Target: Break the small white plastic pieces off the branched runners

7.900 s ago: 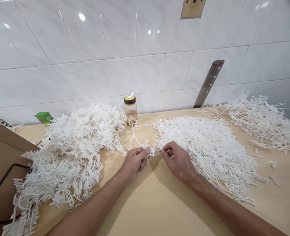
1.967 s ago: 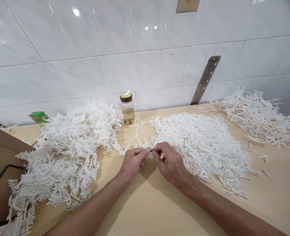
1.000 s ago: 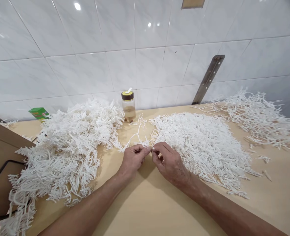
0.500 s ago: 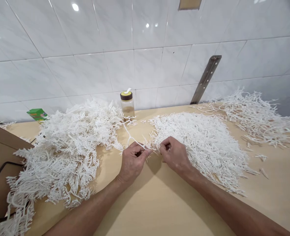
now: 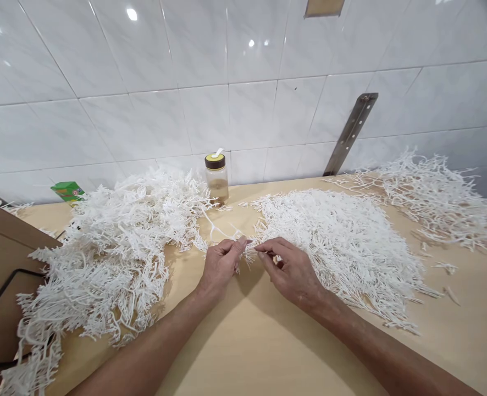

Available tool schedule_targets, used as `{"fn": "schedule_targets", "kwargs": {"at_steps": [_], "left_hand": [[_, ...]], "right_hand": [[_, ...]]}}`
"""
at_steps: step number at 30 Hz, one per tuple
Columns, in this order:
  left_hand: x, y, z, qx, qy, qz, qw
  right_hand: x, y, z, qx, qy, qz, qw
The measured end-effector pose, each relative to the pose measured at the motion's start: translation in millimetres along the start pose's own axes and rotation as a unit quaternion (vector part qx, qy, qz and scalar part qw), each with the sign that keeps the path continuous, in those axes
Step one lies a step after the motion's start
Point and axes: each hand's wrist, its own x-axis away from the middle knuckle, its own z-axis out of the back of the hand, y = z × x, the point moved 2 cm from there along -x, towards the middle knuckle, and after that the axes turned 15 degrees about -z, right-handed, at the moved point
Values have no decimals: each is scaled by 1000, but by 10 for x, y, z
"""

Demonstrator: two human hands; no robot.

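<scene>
My left hand [image 5: 221, 264] is closed, pinching a white branched plastic strand [image 5: 211, 226] between thumb and fingers. The strand's thin stem runs up and back from the hand, and small white tips stick out by the thumb. Close on the right, my right hand [image 5: 288, 268] brings thumb and index finger together at the strand's tip end; the exact contact is too small to make out. Beside that hand lies a wide heap of short white pieces [image 5: 342, 236]. A tall tangled pile of white branched strands [image 5: 120, 236] rises to the left.
A jar with a yellow and dark lid [image 5: 216, 179] stands behind the hands. Bare white stems [image 5: 433, 192] lie far right. A green box [image 5: 68, 191], a brown carton [image 5: 4, 275] and a metal bracket [image 5: 350, 135] are near the tiled wall [image 5: 202, 118].
My right hand has moved left to the strand's tip, closing the gap to my left hand. The strand's far end has swung lower. The view has shifted slightly.
</scene>
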Motion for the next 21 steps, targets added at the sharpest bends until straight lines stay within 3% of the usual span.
{"fn": "schedule_targets", "kwargs": {"at_steps": [3,7,16,21], "left_hand": [[18,-22,-12,6,2,15,1000],[61,-15,-60,12,-37,19,999],[89,-7,-95,4,-70,0,998],[88,-3,-92,9,-68,15,998]], "right_hand": [[52,-19,-74,-80,-66,-89,991],[53,30,-119,-197,-144,-203,948],[22,85,-146,-314,-187,-224,903],[50,5,-157,-283,-234,-191,910]]}}
